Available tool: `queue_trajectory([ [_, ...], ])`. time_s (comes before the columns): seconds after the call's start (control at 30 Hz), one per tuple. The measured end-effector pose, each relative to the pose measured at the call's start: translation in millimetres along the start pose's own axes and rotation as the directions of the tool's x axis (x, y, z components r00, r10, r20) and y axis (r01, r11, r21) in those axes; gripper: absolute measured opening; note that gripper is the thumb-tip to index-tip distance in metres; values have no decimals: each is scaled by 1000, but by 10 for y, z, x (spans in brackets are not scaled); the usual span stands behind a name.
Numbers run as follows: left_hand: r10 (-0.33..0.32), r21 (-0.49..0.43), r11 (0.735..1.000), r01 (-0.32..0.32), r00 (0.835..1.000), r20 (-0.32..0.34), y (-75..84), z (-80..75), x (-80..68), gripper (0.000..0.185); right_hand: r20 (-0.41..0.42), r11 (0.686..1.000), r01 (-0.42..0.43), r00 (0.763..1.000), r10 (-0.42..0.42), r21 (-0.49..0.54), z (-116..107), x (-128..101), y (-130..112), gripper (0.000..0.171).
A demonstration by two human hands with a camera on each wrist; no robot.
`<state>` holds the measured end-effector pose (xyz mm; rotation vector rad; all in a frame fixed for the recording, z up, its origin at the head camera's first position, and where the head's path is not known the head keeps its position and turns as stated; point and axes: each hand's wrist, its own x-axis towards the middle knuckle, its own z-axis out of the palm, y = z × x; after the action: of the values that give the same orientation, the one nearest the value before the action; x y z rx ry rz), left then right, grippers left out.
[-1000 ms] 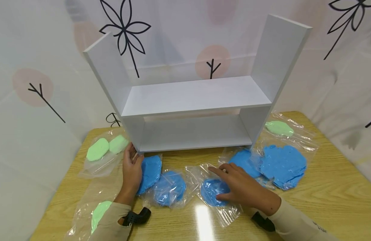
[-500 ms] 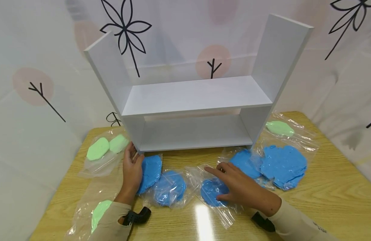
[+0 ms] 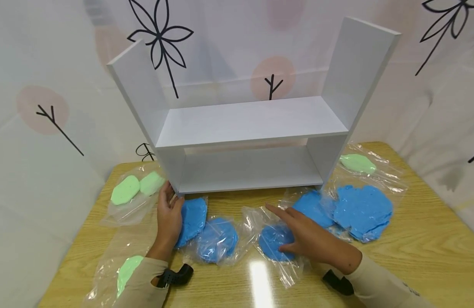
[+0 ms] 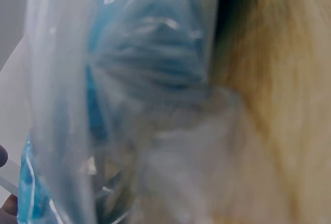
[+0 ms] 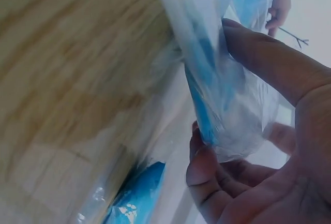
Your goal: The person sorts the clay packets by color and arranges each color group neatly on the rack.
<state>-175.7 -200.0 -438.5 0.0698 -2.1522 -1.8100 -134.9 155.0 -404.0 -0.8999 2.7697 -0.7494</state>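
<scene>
My right hand (image 3: 310,235) grips the edge of a clear plastic bag (image 3: 283,276) with a flat, round blue dough-like piece (image 3: 273,241) inside. In the right wrist view, the thumb is on one side of the bag (image 5: 232,110) and several fingers curl round its far end. My left hand (image 3: 169,218) rests beside the lower left corner of a white shelf unit (image 3: 252,124), fingers upright and loosely bent. Against its thumb side leans another bagged blue piece (image 3: 193,218). Clear plastic and blue (image 4: 150,43) fill much of the left wrist view.
Between the hands lies a bagged blue disc (image 3: 217,240). Larger blue pieces (image 3: 361,211) lie on the right of the wooden table (image 3: 425,239). Bagged pale green pieces (image 3: 125,190) are at left, and one green piece (image 3: 357,164) is behind at right. A patterned cloth (image 3: 229,51) hangs behind.
My right hand has shifted slightly to the right and the bag with the blue disc has moved with it. Its index finger is straighter. The left hand has stayed in place.
</scene>
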Motion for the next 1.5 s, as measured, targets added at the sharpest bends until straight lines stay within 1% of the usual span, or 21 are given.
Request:
queue_trajectory([
  [0.13, -9, 9, 1000, 9, 1000, -9, -21, 0, 7, 60, 4, 1000, 19, 1000, -19, -1, -38, -6, 7, 78],
  [0.2, -8, 11, 1000, 8, 1000, -12, -30, -3, 10, 60, 8, 1000, 16, 1000, -16, 15, -50, -5, 13, 67],
  [0.37, -1, 0, 1000, 1, 1000, -3, -12, -3, 6, 60, 8, 992, 5, 1000, -6, 123, -67, 3, 45, 55],
  [0.5, 3, -4, 1000, -3, 1000, 0, -8, 0, 5, 60, 4, 974, 19, 1000, -20, 226, -82, 5, 94, 50],
  [0.57, 7, -3, 1000, -7, 1000, -3, -9, -4, 4, 59, 10, 962, 25, 1000, -29, 270, -88, 9, 121, 51],
  [0.6, 6, -2, 1000, -6, 1000, -3, -8, -5, 6, 60, 16, 955, 24, 999, -30, 297, -93, 13, 133, 54],
  [0.67, 5, -3, 1000, -5, 1000, -2, -3, -4, 9, 60, 21, 941, 20, 999, -28, 337, -102, 24, 152, 63],
  [0.73, 3, -3, 1000, -3, 1000, -2, 7, -2, 9, 60, 18, 934, 7, 1000, -14, 357, -112, 36, 163, 76],
  [0.8, 0, -6, 1000, 0, 1000, -1, 17, 1, 9, 61, 18, 926, -23, 1000, 18, 378, -125, 46, 170, 86],
  [0.93, 1, -10, 1000, -1, 1000, -2, 23, 5, 4, 60, 21, 922, -80, 997, 78, 379, -152, 46, 192, 91],
  [1.03, -3, -10, 1000, 3, 1000, 0, 5, 10, 6, 61, 27, 922, -99, 995, 96, 375, -160, 44, 204, 88],
  [1.27, -29, 38, 999, 30, 999, -27, -51, -7, -32, 60, 38, 923, -115, 993, 109, 366, -142, 47, 225, 76],
  [1.33, -19, 39, 999, 20, 999, -30, -57, -6, -32, 60, 30, 923, -129, 991, 127, 363, -155, 39, 232, 68],
  [1.43, 1, 35, 999, 0, 1000, -22, -49, 3, -12, 59, 5, 913, -156, 986, 166, 378, -190, 28, 245, 51],
  [1.5, 10, 33, 999, -9, 1000, -14, -33, 11, 2, 60, -24, 907, -151, 984, 175, 392, -212, 25, 254, 44],
])
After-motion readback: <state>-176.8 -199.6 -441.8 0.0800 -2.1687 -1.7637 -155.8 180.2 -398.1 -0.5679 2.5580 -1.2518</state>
